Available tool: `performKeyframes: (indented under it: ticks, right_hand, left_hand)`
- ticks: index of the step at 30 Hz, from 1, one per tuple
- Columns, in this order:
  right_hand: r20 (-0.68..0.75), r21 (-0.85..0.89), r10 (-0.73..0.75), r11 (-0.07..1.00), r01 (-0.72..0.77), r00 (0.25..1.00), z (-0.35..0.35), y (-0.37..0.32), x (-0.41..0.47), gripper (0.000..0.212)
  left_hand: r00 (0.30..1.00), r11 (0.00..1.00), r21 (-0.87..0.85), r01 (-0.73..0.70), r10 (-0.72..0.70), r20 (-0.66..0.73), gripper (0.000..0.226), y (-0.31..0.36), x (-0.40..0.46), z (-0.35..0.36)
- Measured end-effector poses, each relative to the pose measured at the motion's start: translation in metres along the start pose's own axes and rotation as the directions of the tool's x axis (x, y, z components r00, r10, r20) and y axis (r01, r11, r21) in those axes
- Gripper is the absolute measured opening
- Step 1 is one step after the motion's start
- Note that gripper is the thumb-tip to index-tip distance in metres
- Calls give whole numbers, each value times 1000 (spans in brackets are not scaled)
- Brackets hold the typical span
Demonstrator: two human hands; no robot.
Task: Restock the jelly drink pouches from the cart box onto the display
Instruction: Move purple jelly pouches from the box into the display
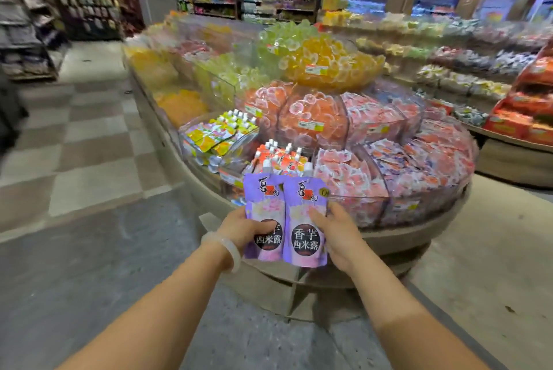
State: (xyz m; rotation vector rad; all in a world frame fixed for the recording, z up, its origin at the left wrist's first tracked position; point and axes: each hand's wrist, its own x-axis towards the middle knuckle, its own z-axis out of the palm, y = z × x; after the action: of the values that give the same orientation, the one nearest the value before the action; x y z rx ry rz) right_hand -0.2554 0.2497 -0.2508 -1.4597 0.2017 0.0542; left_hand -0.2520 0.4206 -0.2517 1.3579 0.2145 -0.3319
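Observation:
I hold two purple jelly drink pouches upright side by side in front of the round display. My left hand (244, 227) grips the left pouch (263, 199) and wears a pale bangle. My right hand (339, 233) grips the right pouch (305, 220). Their white spouts point up, just below a clear bin of orange-red pouches (281, 157). A second clear bin to the left holds yellow pouches (221, 133). The cart box is out of view.
The tiered round display (404, 238) carries clear bins of jelly cups in orange, pink, yellow and green. Its wooden base juts out below my hands. Red boxes (526, 112) stand on a stand at the right. Shelves line the aisle at the left.

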Motion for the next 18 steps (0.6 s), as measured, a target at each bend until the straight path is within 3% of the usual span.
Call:
performKeyframes:
  ticks: [3,6,11,18]
  right_hand:
    - [97,3,-5,1000,5,995,46,-7,49,6]
    - [187,-13,0,1000,2,982,89,-19,102,17]
    - [327,-43,-24,998,40,945,160,-41,185,8]
    - [445,-65,43,998,-16,895,266,-24,259,11]
  left_hand:
    - [994,999,-40,-37,33,-104,30,22,28,-39]
    - [982,995,-77,-66,52,-182,27,53,57,-70]
    - [949,988,-102,-117,81,-304,26,100,103,-123]
    - [893,979,-170,-113,26,-449,25,120,157,-218]
